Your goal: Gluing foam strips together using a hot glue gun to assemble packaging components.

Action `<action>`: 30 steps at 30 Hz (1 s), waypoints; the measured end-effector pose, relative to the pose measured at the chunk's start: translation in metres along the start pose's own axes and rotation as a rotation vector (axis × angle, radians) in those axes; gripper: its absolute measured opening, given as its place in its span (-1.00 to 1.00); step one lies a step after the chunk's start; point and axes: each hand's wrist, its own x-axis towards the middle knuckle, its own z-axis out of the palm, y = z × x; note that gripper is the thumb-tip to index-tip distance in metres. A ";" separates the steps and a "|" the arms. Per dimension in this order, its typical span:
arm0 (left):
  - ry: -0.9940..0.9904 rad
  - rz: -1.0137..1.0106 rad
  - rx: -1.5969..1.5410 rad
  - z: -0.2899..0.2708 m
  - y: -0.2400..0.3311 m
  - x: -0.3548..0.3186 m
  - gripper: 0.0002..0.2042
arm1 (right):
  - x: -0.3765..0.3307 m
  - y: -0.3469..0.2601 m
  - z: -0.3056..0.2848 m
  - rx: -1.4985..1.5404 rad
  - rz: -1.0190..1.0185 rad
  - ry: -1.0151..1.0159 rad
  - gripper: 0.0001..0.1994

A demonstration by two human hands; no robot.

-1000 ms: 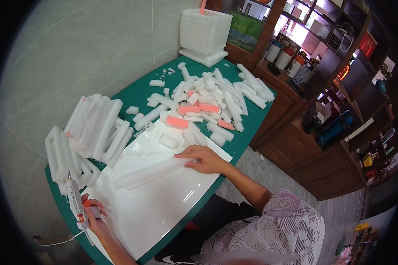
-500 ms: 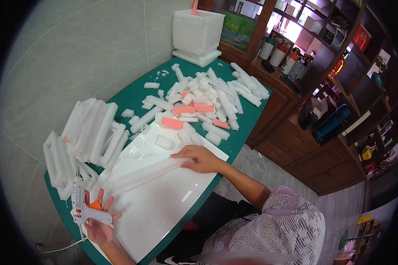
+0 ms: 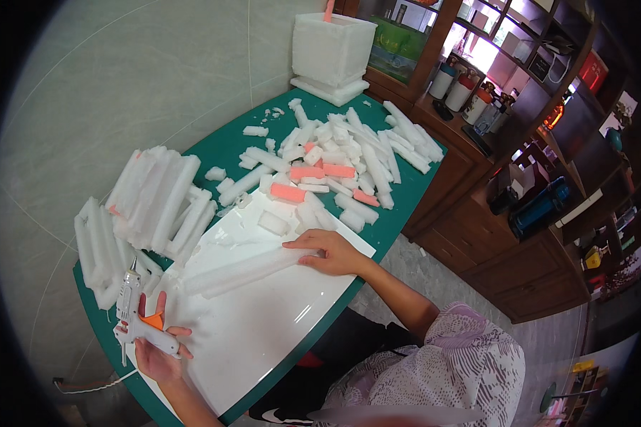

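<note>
My left hand (image 3: 158, 361) is wrapped round a white hot glue gun (image 3: 127, 302) with an orange trigger. The gun's nozzle points up and away, and some of my fingers stick out past its handle. Across the white board (image 3: 271, 334) lies a long white foam strip (image 3: 238, 274). My right hand (image 3: 333, 252) pinches that strip at its right end, thumb on the near side and fingers on the far side. A short white foam block (image 3: 273, 223) rests just beyond the strip.
Many loose white foam pieces and several pink blocks (image 3: 288, 193) are heaped on the green table (image 3: 199, 146). At the left stand stacked foam strips (image 3: 157, 203). A square foam pot (image 3: 332, 50) sits at the far edge. The gun's cord (image 3: 96, 388) hangs off the left side.
The view has shifted slightly. My left hand has turned the glue gun a little, tilting its nozzle to the right. My right hand keeps its hold on the foam strip.
</note>
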 end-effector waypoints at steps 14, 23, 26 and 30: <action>0.013 -0.013 0.023 -0.003 0.000 0.001 -0.20 | -0.003 0.001 -0.001 -0.013 -0.032 0.030 -0.54; 0.158 0.034 0.199 0.003 0.000 -0.013 -0.21 | 0.003 0.009 0.017 0.018 -0.129 0.059 -0.55; 0.266 0.067 0.595 0.001 -0.012 0.010 -0.31 | -0.002 0.001 0.001 -0.011 -0.084 0.090 -0.58; 0.463 0.142 0.845 0.012 -0.018 0.012 -0.49 | 0.002 -0.006 0.001 -0.013 -0.058 0.063 -0.60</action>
